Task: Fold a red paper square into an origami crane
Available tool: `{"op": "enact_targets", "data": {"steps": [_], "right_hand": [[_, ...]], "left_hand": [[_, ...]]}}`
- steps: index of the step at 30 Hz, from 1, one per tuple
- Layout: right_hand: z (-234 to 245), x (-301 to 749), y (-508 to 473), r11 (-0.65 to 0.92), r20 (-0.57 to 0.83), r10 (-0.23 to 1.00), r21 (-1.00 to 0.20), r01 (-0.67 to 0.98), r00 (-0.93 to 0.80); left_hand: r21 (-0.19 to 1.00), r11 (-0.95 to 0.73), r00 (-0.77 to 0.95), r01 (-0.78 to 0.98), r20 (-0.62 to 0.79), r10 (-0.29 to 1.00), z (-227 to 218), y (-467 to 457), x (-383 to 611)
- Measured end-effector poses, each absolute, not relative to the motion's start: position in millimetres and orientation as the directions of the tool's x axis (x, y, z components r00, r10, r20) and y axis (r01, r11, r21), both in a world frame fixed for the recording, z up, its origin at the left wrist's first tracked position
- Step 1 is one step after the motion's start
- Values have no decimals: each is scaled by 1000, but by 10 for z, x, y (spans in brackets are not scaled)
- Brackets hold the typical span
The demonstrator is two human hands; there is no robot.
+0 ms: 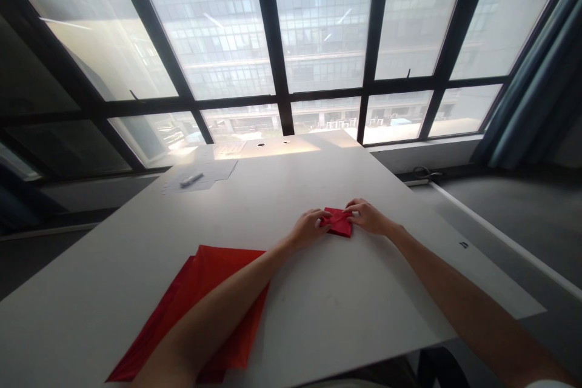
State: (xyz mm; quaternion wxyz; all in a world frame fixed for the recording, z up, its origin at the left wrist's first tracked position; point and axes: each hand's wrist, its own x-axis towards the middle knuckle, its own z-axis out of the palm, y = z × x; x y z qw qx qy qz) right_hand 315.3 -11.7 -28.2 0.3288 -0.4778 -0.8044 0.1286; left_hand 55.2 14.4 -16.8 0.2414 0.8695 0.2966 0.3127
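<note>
Tall windows with dark frames (pixel 318 24) look out on an office block, and a long white bench (pixel 345 309) runs toward them. In the head view, a small folded red paper packet (pixel 339 224) lies near the bench's middle, its longer side running roughly crosswise to the person. The left hand (pixel 309 227) and right hand (pixel 368 217) come in from opposite sides, each grip closed to a fingertip pinch on the packet, with the right reaching slightly farther across its top. Larger red sheets (pixel 213 264) lie beneath the left forearm (pixel 218 309), while white papers (pixel 200 173) and a marker (pixel 191 179) sit farther off.
</note>
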Motion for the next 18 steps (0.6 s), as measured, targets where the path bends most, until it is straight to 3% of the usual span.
{"op": "enact_targets", "data": {"steps": [4,11,18], "right_hand": [[-202,3156,-172,550,382,835,-541,636,-397],[-56,3128,-258,532,333,846,-580,617,-416],[-134,3127,-208,523,351,852,-583,622,-388]], "left_hand": [[552,-739,667,387,386,637,-168,156,536],[600,-703,636,381,382,671,-171,150,544],[521,-733,639,437,394,661,-112,87,541]]}}
